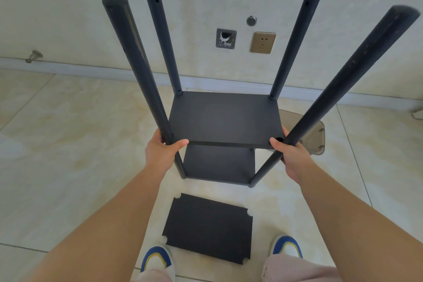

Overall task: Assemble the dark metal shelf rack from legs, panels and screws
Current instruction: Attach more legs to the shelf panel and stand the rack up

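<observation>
Head view: far legs [158, 30] cropped at top.

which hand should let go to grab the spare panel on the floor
Probably the left hand. The spare panel lies by the feet, slightly left of centre, nearer that side. The right hand grips the raised panel at the front right leg and could steady it.

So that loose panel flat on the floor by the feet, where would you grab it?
By a long edge, probably. The loose panel lies flat on the tiles, so fingers must slip under an edge and tilt it up. Its corners are notched, so they give less to hold. The near edge, between the shoes, looks easiest to reach.
</observation>
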